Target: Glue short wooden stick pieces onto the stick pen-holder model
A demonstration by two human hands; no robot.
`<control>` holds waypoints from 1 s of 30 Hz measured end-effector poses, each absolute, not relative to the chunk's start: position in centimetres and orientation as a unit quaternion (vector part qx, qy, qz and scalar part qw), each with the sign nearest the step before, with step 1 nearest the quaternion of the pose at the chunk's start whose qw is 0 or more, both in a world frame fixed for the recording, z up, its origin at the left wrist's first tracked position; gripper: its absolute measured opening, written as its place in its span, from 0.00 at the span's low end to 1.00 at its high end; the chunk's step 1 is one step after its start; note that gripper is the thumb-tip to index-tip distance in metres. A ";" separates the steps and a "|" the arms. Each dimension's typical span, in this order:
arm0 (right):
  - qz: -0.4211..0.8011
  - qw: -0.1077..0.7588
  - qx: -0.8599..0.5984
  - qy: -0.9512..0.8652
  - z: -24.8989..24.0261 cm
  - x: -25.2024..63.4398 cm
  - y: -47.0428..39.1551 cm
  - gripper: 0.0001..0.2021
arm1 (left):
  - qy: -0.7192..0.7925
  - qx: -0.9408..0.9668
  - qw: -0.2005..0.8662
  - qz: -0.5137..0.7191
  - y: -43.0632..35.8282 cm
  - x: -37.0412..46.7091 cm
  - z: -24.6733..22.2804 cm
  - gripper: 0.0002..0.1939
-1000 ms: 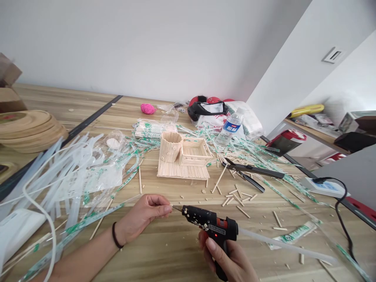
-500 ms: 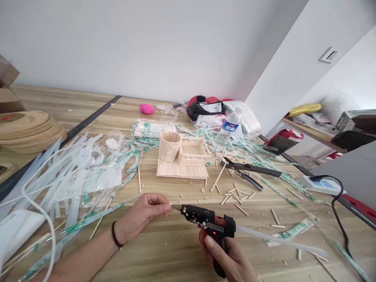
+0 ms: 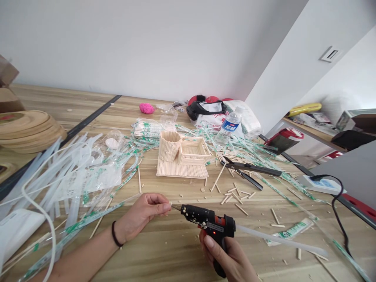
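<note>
My right hand (image 3: 225, 252) is wrapped round the handle of a black hot glue gun (image 3: 202, 216), whose red light is lit. A long translucent glue stick (image 3: 279, 239) sticks out of the gun's back end. The nozzle points left, at the fingertips of my left hand (image 3: 151, 213). Thumb and forefinger there are pinched on a tiny pale piece (image 3: 170, 204), too small to make out fully. Beyond both hands stands a small model made of wooden sticks (image 3: 182, 170), with a round cup (image 3: 170, 146) and a rectangular box (image 3: 194, 151) on a flat base.
Open black scissors (image 3: 249, 170) lie right of the model near several cut stick pieces (image 3: 236, 194). A water bottle (image 3: 229, 127) stands behind. Glue sticks and plastic wrappers (image 3: 79, 172) cover the left side. A power strip (image 3: 320, 184) with a black cable is at the right.
Almost nothing differs. Both hands and the glue gun hold nearly the same position, with the nozzle still at the left fingertips.
</note>
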State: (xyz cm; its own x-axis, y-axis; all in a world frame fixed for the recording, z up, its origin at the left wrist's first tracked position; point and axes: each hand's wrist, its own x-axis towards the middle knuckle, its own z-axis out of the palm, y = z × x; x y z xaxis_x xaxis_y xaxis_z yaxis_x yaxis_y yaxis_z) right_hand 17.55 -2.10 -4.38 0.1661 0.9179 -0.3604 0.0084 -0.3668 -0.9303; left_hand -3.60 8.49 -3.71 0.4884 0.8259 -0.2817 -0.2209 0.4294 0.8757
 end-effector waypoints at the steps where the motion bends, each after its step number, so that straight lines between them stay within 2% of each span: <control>1: 0.532 0.424 -0.633 -0.369 -4.4 17.6 -2.1 0.25 | 0.370 0.407 0.761 0.345 8.5 -3.6 -3.7 0.07; 19: 0.530 0.401 -0.635 -0.393 -3.7 17.3 -2.2 0.26 | 0.369 0.423 0.755 0.339 8.5 -3.7 -3.6 0.07; 30: 0.544 0.422 -0.621 -0.374 -3.6 17.1 -2.1 0.26 | 0.367 0.422 0.756 0.341 8.5 -3.6 -3.7 0.06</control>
State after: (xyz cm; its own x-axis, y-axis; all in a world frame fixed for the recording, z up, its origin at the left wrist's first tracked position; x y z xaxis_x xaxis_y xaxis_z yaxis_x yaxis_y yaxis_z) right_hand 17.15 -2.15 -3.60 0.1283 0.9240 -0.3603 0.0059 -0.3640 -0.9314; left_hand -3.65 8.46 -3.74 0.4979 0.8250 -0.2674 -0.2051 0.4116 0.8880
